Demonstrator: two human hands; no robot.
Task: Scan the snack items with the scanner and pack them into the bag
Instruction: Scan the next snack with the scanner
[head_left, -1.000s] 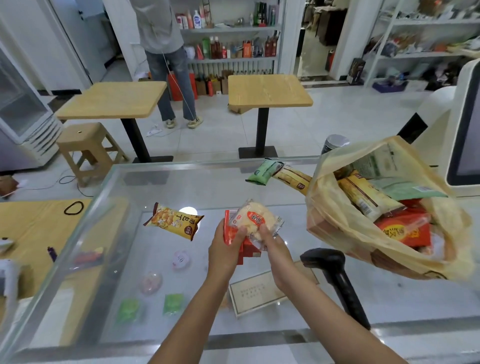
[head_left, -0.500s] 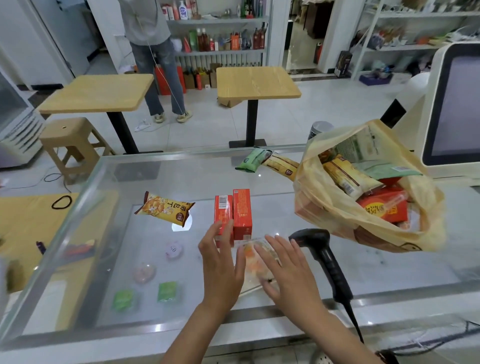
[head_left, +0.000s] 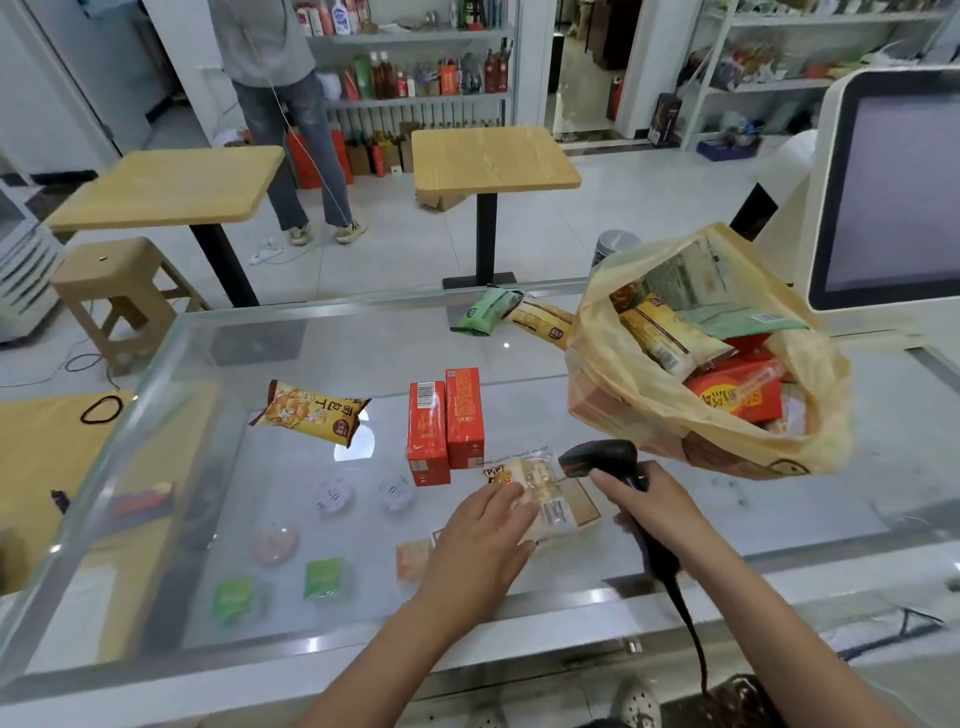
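Note:
A clear-wrapped rice cracker packet (head_left: 540, 491) lies barcode-up on the glass counter (head_left: 291, 364). My left hand (head_left: 480, 545) rests on its near left side with straight fingers. My right hand (head_left: 657, 506) grips the handle of the black scanner (head_left: 597, 460), whose head sits just right of the packet. Two red boxes (head_left: 444, 423) stand behind the packet. A yellow snack bag (head_left: 311, 413) lies to the left. A green packet (head_left: 488, 310) and a yellow packet (head_left: 543, 319) lie at the counter's far edge. The yellow plastic bag (head_left: 649, 410), open and full of snacks, sits at the right.
A white checkout screen (head_left: 893, 192) stands behind the plastic bag at the far right. The scanner's cable (head_left: 691, 639) runs down over the counter's near edge. Small items show under the glass. Beyond the counter are two wooden tables, a stool and a standing person.
I lowered the cracker packet from in front of me onto the glass. My right hand left it and took hold of the scanner; my left hand stays on the packet.

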